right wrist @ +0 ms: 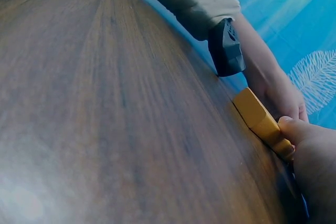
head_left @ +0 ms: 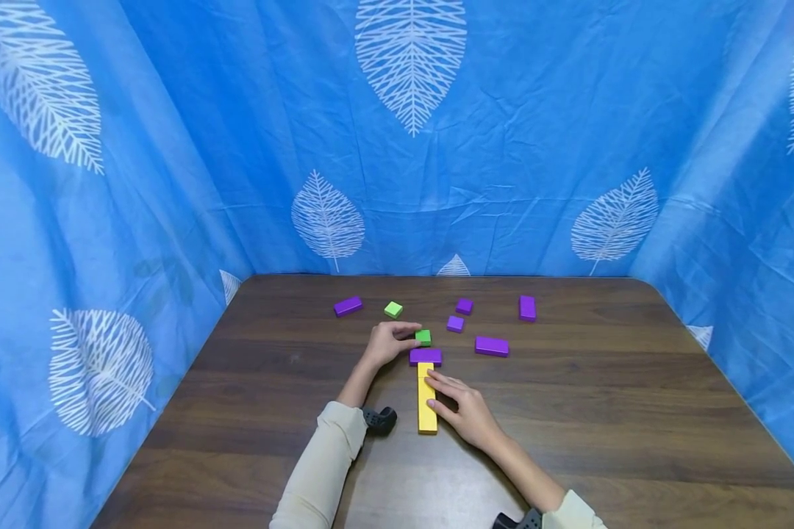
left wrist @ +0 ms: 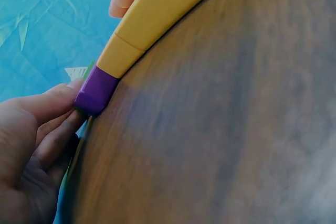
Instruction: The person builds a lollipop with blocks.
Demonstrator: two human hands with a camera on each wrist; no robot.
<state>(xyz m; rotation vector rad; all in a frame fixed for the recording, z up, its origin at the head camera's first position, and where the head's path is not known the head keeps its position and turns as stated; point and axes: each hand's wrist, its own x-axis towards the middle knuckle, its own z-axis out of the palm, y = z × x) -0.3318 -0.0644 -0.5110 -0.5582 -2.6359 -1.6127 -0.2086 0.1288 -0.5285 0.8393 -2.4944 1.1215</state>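
In the head view, a row of blocks runs away from the person: yellow blocks end to end, a purple block laid crosswise at their far end, and a small green block just beyond it. My left hand reaches in from the left and pinches the green block between thumb and forefinger. In the left wrist view its fingers overlap the end of the purple block, with the green block mostly hidden. Fingertips of my right hand rest on the yellow blocks, thumb at their right side.
Beyond the hands, a light green block and a purple block lie at the left. Several more purple blocks, including a long one, lie at the right. A blue curtain with white leaves surrounds the wooden table.
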